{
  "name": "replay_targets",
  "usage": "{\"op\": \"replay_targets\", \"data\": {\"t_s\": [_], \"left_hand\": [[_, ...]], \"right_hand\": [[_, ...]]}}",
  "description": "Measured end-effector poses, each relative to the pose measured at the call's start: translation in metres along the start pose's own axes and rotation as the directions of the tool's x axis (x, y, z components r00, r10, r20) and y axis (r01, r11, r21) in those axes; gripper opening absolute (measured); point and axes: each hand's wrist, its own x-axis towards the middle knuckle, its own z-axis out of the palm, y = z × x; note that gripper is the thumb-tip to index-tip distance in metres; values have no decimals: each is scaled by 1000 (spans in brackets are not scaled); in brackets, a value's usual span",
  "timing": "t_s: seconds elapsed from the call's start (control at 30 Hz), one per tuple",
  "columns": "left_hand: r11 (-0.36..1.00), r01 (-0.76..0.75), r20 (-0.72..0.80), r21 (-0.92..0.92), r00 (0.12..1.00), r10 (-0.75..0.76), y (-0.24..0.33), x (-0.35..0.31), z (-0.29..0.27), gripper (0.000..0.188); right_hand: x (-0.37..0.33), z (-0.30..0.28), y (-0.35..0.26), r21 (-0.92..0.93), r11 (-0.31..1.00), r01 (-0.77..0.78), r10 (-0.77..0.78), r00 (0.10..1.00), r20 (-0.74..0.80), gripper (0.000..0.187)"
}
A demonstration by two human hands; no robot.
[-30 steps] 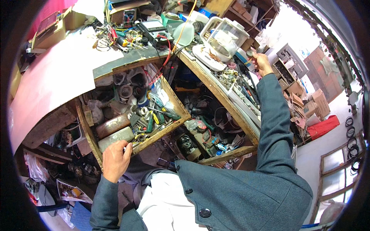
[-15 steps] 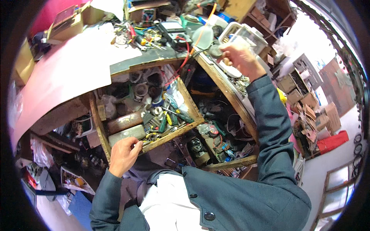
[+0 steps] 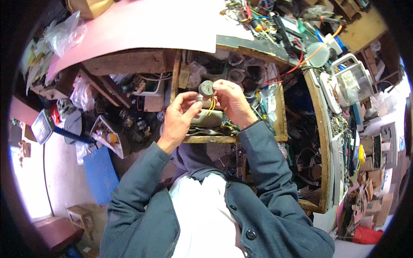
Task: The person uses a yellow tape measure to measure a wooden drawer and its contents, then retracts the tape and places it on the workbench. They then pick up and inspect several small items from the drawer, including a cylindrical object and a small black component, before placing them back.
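Note:
Over the open wooden drawer [image 3: 206, 139], my right hand [image 3: 234, 99] pinches a small round grey disc-shaped part [image 3: 206, 88] with yellow wires [image 3: 211, 106] hanging below it. Thumb and fingers grip the disc at its right edge, and its flat face is turned up. My left hand [image 3: 180, 118] is just to the left of it, thumb and fingers apart and curved toward the disc and wires. Whether a left fingertip touches the part is hard to see. Beneath the hands lies a grey block-shaped object [image 3: 211, 119] in the drawer, partly hidden.
A pink-white sheet [image 3: 142, 30] covers the bench top at the left. Tools and cables [image 3: 258, 21] crowd its far right. A clear plastic container [image 3: 352, 84] stands on the right bench. A second open drawer [image 3: 322, 172] lies to the right, and a blue board [image 3: 101, 174] at lower left.
My right hand has come from the right-hand bench to above the drawer, now holding the disc part. My left hand has risen from the drawer's front edge toward it. The view has swung left.

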Motion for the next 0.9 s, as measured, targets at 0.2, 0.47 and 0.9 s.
{"op": "replay_targets", "data": {"t_s": [0.2,0.47,0.9], "left_hand": [[992,-122,15,45,992,121,5,0,5,50],[983,-134,-86,-122,989,124,0,-3,1,43],[961,-45,-29,-272,999,39,2,1,-7,46]], "right_hand": [[-5,0,5,-44,995,-90,93,993,76,15],[-17,8,-6,-91,956,-280,293,938,184,19],[-16,6,1,-150,984,-91,128,957,259,18]]}}
